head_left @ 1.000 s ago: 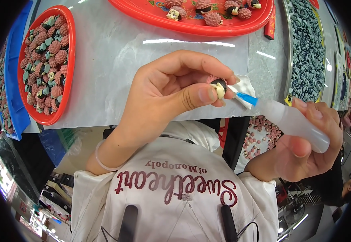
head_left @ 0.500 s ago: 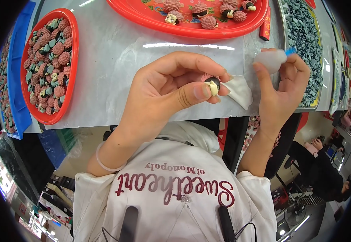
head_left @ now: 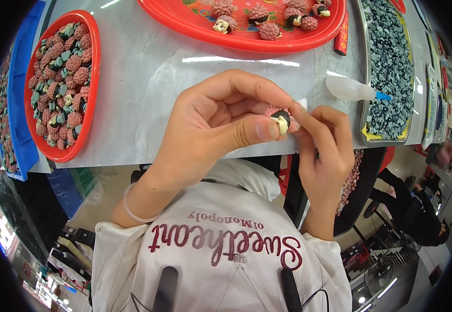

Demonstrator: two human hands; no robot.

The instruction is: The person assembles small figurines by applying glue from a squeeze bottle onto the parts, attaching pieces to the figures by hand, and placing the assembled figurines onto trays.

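Between the thumb and fingers of my left hand [head_left: 210, 122] is a small figurine [head_left: 282, 118] with a pink knobbly back, a dark band and a cream front. My right hand [head_left: 327, 145] is closed, its bent fingertips meeting the figurine's right side by the left fingertips. Part of its grip is hidden. A translucent squeeze bottle [head_left: 348, 89] with a blue tip lies on its side beyond the right hand. Only a bit of the white cloth [head_left: 303, 103] shows behind the fingers.
At the top, a red tray [head_left: 288, 48] carries several similar figurines. A red oval basket [head_left: 95, 78] at left is full of pink and grey-green pieces. Far left stands a blue tray [head_left: 21, 114]. Dark pieces fill a metal tray [head_left: 363, 67] at right. A person [head_left: 423, 216] is beyond.
My right hand has let go of the squeeze bottle, which now lies on the table, and has come left to the figurine. My left hand keeps its grip, shifted slightly right.
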